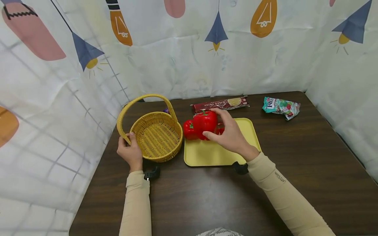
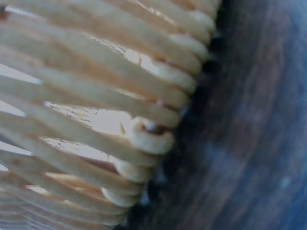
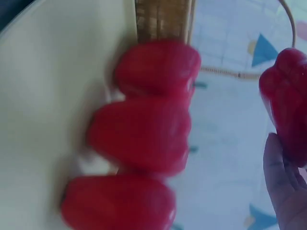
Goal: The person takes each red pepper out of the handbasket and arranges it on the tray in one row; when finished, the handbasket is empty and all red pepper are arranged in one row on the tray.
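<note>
My left hand grips the yellow wicker basket where its arched handle meets the near left rim. Nothing lies on the basket's woven floor. In the left wrist view, the basket's weave fills the left side, close to the dark tabletop. My right hand holds a red bell pepper, thumb on the near side and fingers behind. That pepper is raised over the yellow tray. Three more red bell peppers stand in a row on the tray in the right wrist view, partly hidden in the head view.
Behind the tray lies a long dark-red biscuit packet. A green and white snack bag rests at the back right. Something small and purple peeks out behind the basket. Patterned white curtains border the dark wooden table.
</note>
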Motion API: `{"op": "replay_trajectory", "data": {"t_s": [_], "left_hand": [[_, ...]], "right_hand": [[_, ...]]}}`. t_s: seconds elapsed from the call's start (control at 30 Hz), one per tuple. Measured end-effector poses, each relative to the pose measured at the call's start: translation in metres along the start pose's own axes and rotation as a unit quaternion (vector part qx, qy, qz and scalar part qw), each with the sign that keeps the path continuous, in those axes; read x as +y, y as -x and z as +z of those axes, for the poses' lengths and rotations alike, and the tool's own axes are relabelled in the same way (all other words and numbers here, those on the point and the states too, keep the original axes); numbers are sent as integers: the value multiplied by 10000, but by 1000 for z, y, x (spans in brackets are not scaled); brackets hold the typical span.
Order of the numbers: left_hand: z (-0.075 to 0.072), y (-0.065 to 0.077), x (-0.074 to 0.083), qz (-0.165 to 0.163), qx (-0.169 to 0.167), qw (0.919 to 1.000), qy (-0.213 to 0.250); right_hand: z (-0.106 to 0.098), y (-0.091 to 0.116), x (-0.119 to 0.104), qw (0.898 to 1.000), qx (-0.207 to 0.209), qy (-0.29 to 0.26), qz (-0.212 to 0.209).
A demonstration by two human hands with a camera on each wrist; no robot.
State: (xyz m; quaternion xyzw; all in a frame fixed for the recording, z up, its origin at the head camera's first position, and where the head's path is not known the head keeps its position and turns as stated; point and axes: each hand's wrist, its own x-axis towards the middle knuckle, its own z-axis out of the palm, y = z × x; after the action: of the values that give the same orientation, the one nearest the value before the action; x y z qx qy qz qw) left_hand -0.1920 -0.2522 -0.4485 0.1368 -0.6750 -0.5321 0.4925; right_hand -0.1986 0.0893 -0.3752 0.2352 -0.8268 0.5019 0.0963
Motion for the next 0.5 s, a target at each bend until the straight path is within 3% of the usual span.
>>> {"op": "replay_trajectory", "data": {"t_s": [0.3, 0.5], "left_hand": [[0, 1, 0, 29, 39, 10000, -50], [0, 1, 0, 67, 38, 10000, -56]], "right_hand": [[-37, 20, 22, 9951, 672, -551, 480], [-57, 32, 36, 9904, 1060, -620, 628]]}}
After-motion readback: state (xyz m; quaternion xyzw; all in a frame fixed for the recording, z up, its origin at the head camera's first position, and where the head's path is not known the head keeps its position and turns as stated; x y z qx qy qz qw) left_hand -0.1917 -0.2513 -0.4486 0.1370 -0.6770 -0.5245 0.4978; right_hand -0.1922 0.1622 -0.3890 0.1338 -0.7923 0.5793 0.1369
